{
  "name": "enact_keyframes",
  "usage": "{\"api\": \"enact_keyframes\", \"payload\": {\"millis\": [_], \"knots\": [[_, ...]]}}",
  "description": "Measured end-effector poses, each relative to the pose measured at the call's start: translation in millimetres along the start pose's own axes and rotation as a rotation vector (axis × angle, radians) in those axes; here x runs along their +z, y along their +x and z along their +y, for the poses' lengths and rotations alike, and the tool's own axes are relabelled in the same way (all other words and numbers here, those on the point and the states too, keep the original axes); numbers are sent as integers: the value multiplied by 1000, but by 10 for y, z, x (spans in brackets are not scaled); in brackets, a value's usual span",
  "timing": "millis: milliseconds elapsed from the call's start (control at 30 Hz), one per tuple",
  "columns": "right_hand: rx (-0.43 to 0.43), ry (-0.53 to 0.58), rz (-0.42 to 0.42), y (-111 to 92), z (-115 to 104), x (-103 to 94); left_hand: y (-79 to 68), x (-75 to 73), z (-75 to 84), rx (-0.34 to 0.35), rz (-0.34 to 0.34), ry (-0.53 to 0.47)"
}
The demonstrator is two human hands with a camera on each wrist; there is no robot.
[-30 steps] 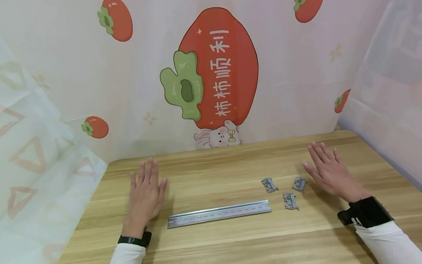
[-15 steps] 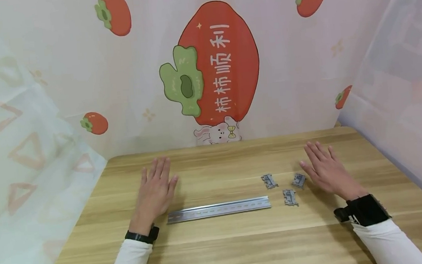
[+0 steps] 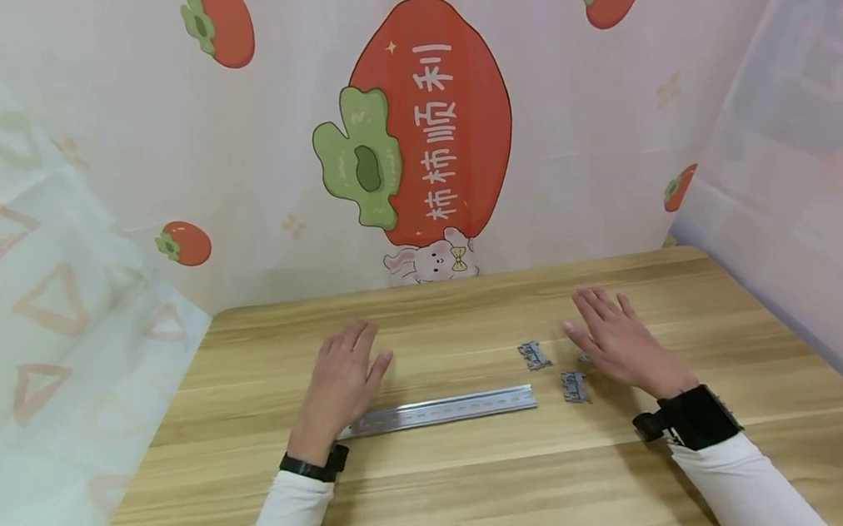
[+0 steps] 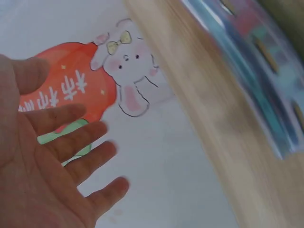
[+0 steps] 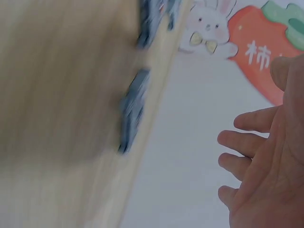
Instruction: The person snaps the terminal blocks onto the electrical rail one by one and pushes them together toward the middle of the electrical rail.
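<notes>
A slotted metal DIN rail (image 3: 449,409) lies on the table, its left end partly covered by my left hand (image 3: 341,378). That hand holds nothing; its fingers are spread and relaxed in the left wrist view, with the rail (image 4: 270,85) off to the side. Grey terminal blocks lie right of the rail: one at the back (image 3: 533,355), one nearer the front (image 3: 574,387). A third block (image 3: 584,356) is mostly hidden behind my right hand (image 3: 617,346), which has loosely extended fingers and nothing in its grasp. In the right wrist view a terminal block (image 5: 134,111) shows beside the hand.
The wooden table (image 3: 449,494) ends at a white curtain (image 3: 574,199) printed with persimmons, and more cloth hangs at both sides. Dark straps circle both wrists, the right one bearing a black device (image 3: 702,416).
Both hands have moved inward, the left one rightward over the rail's end and the right one leftward over a terminal block. The rail and blocks stay in place.
</notes>
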State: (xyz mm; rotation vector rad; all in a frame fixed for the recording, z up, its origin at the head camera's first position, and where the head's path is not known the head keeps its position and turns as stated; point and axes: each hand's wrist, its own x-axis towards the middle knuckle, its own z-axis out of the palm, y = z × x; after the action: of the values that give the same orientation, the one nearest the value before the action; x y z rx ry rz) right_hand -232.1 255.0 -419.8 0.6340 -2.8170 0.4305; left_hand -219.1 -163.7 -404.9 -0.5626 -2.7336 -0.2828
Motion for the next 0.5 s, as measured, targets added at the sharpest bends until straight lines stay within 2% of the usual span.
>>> {"api": "enact_keyframes", "payload": {"millis": [100,267,367,500], "knots": [[-17,10,-10,38,-114,22,10,-22,109,12,-67,-35],[-45,31,-41,58,-273,9,1,-72,262,40,-245,-143],[-58,38,-49,55,-327,0,-15,-75,307,72,-330,-205],[-61,50,-56,56,-355,-4,-39,-35,329,91,-414,-236]]}}
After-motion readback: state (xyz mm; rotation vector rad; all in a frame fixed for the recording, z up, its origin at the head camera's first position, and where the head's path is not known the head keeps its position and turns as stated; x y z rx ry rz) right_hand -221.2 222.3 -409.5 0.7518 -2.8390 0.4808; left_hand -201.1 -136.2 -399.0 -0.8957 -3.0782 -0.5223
